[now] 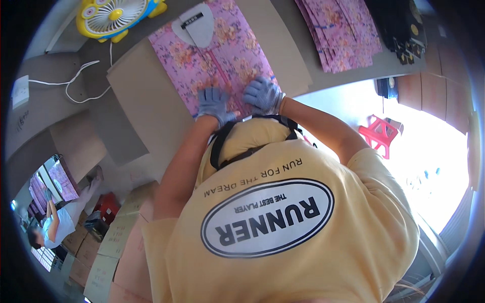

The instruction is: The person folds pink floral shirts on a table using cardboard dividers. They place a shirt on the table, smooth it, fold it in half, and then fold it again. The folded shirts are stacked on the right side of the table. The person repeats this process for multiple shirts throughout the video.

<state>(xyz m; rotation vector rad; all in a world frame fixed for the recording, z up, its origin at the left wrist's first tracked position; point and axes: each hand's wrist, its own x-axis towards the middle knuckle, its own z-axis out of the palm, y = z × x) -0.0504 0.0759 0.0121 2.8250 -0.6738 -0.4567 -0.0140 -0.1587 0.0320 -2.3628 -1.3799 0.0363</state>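
Lying in front of me is a folded pink floral garment [235, 48], its pale neck piece [200, 31] and dark label at the far end. A darker pink strip runs down its middle. My left hand [214, 103], in a grey-blue glove with bare fingertips, rests on the near left part of the garment, fingers spread. On the near right part, my right hand [262, 95] in a matching glove presses flat, fingers pointing toward the middle. Neither hand visibly grips anything. The garment's near edge is partly hidden by my hands and body.
Brown board [144, 76] lies under the garment on the table. A yellow and blue fan [115, 16] stands far left, with a white cable. Folded floral garments [343, 35] are stacked far right beside dark items [404, 30]. A red stool [379, 135], cartons [113, 237] and another person [60, 222] are around.
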